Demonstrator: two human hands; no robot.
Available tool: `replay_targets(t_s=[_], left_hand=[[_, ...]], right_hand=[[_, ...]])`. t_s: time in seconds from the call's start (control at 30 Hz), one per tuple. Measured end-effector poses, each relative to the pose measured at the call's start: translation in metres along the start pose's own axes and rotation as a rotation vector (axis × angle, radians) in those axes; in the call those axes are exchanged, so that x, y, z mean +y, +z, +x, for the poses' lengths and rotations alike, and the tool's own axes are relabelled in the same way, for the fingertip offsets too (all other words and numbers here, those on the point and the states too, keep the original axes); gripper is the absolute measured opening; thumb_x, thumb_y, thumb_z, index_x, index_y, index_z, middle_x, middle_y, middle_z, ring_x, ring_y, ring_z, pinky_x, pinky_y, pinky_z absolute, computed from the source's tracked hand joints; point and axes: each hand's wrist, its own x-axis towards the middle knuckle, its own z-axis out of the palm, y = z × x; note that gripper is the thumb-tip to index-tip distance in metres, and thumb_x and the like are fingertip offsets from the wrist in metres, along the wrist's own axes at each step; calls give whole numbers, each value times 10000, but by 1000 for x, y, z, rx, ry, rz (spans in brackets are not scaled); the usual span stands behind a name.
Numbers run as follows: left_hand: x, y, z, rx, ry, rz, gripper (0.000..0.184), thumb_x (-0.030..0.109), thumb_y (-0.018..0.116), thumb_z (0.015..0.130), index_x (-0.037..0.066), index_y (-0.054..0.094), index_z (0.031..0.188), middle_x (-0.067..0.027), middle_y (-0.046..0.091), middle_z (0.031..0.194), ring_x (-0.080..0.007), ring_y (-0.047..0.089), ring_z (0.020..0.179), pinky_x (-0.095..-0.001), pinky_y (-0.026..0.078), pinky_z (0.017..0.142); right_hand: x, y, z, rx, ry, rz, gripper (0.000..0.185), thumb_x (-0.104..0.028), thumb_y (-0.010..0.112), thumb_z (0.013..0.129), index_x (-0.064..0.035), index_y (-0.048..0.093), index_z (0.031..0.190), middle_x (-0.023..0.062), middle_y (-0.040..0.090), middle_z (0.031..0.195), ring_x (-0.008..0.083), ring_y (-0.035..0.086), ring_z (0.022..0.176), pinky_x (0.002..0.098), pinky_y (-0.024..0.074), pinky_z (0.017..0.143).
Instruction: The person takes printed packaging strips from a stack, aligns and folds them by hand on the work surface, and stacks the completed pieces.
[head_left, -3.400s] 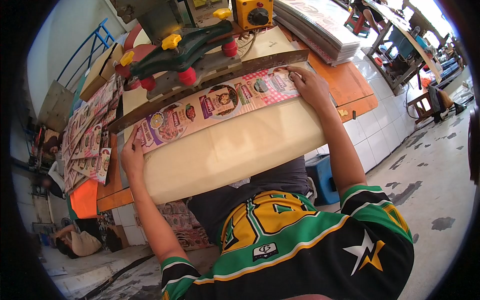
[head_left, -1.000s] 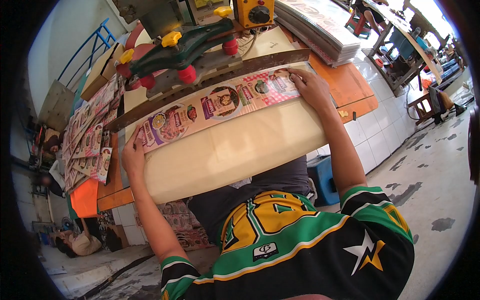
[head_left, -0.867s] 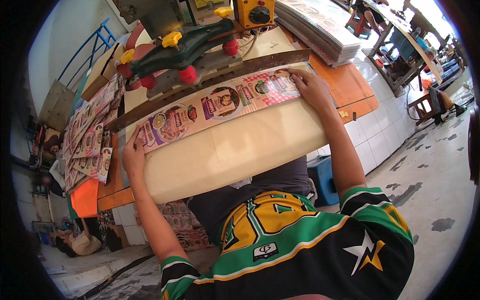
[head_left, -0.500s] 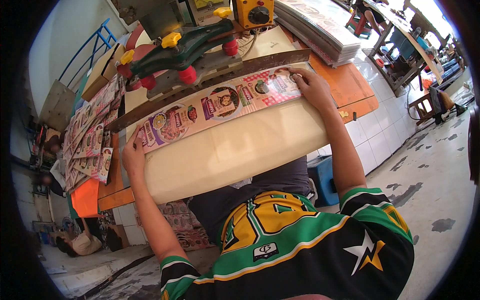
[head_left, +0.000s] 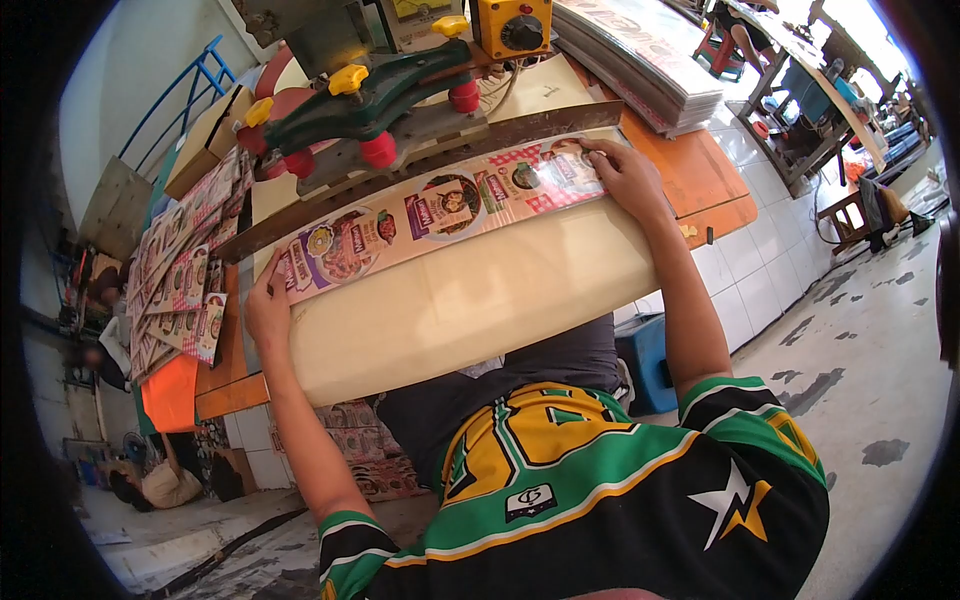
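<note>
Card-like pieces (head_left: 182, 285), flat and printed pink and red, lie at 9 o'clock in a loose, slanting pile that we think a passing elbow could send sliding. At 9 o'clock, nearer the centre, our left hand (head_left: 267, 312) touches the near end of the long, pink printed strip (head_left: 425, 213), its fingers curled; we cannot tell whether it grips. The strip lies just above centre, towards 11 o'clock, with a broad, smooth, cream-coloured sheet (head_left: 470, 305) below it; we cannot tell if the two are joined. At 11 o'clock a dark green metal machine arm (head_left: 375, 110) with red knobs underneath overhangs the work; fingers straying beneath could be pinched if it dropped. A straight, brown metal bar (head_left: 548, 125) runs along the strip's far edge, so uneven pressure from our hands could skew the strip against it. Between 1 and 2 o'clock our right hand (head_left: 628, 178) rests bent over the strip's other end, its grip unclear; lifting there could buckle the strip.
</note>
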Motion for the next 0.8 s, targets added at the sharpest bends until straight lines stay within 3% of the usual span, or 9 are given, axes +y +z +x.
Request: replay_targets(t_s=[0.17, 0.47, 0.8], left_hand=[[2, -2, 2, -64, -73, 14, 360, 344, 504, 1003, 360, 641, 1335, -180, 723, 957, -335, 697, 891, -411, 516, 779], [0, 1, 4, -21, 2, 64, 346, 367, 499, 1023, 391, 624, 1345, -195, 721, 990, -378, 691, 945, -437, 522, 803], [1, -1, 3, -23, 6, 46, 347, 360, 502, 1023, 390, 623, 1347, -195, 722, 997, -382, 690, 938, -437, 523, 806]], right_hand=[[2, 0, 0, -12, 5, 7, 343, -337, 566, 939, -249, 720, 1233, 126, 730, 925, 315, 665, 976, 414, 497, 885], [9, 3, 1, 13, -25, 8, 341, -337, 569, 938, -250, 724, 1229, 141, 730, 991, 310, 667, 984, 405, 499, 895], [11, 4, 1, 6, -13, 26, 342, -338, 573, 937, -246, 724, 1231, 153, 727, 1019, 307, 672, 989, 394, 500, 900]])
